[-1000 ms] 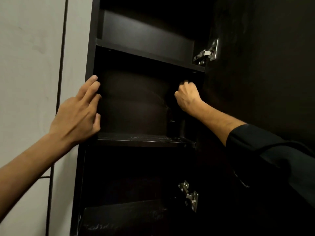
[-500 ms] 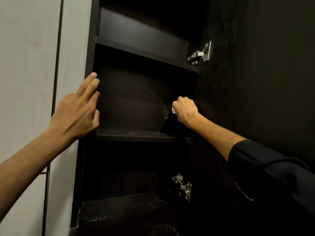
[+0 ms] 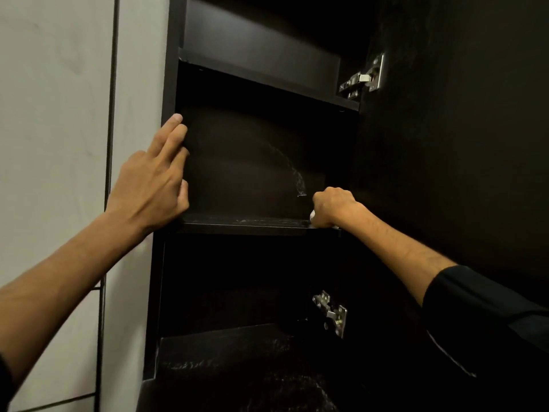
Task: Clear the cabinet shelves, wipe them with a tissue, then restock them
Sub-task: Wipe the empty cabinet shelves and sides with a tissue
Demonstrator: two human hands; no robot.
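- left hand (image 3: pixel 151 185) braced flat on the cabinet's left edge (image 3: pixel 169 84), fingers straight, gripping nothing; same spot as a second ago.
- between the hands: middle shelf (image 3: pixel 243 223) bare, faint pale smears on its surface and back panel.
- right hand (image 3: pixel 334 208) dropped from mid-height of the back corner down onto the shelf's right end, fist curled round a white tissue (image 3: pixel 312 216); only a scrap peeking out at the thumb side.
- reads as the wiping stroke finishing this shelf; restocking not yet begun.
- tissue wadded, so no clear long axis or pointing direction.
- beyond the right hand: open door (image 3: pixel 460 144), hinge (image 3: pixel 364 77) above.
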